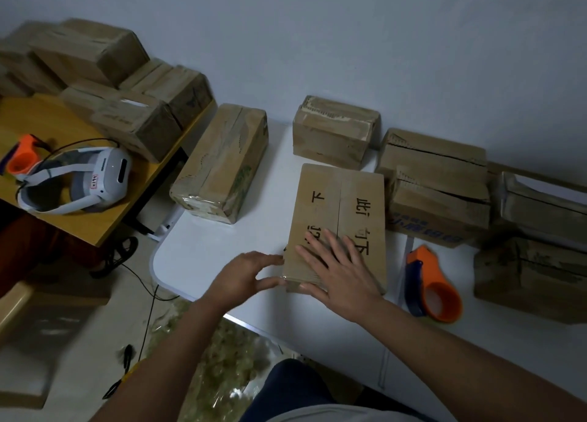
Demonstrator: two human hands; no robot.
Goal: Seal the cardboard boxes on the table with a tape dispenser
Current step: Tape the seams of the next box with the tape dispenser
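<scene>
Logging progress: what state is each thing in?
Brown cardboard box with black printed characters: flaps closed, right hand flat on top, left hand touching its near corner.
Orange and blue tape dispenser: lying unheld on white table.
Cardboard box by the wall: top seam gaping.

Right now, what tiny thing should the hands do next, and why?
Probably the right hand should reach for the orange and blue tape dispenser lying just beside it. Both hands rest on the brown cardboard box with black characters; the left hand steadies its near corner, and neither holds the dispenser.
</scene>
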